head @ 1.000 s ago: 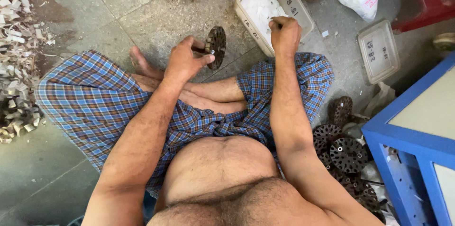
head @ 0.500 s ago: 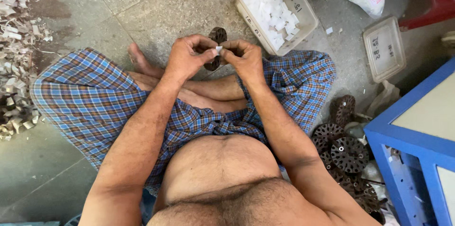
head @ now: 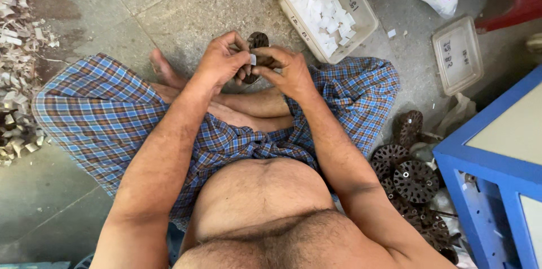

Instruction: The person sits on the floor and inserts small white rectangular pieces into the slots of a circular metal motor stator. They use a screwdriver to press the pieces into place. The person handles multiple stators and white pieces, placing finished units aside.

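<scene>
Two hands meet over our crossed legs, far from the body. Our left hand [head: 223, 60] wraps a dark round disc [head: 257, 43], fingers closed on its rim, holding it on edge above the ankles. Our right hand [head: 285, 68] pinches a small white slip [head: 253, 59] between thumb and forefinger, pressed against the near face of the disc; that grip is shut tight on the slip, with the other fingers curled loosely.

To do this well, we judge, the disc should stay steady while the slip goes on flat and straight, pressed from one end to the other.

A beige tray [head: 361, 18] of white slips sits on the floor just beyond the right hand. A second shallow tray [head: 457, 54] lies farther right. More dark discs [head: 415, 178] are heaped near our right hip, beside a blue cabinet [head: 497, 162].
</scene>
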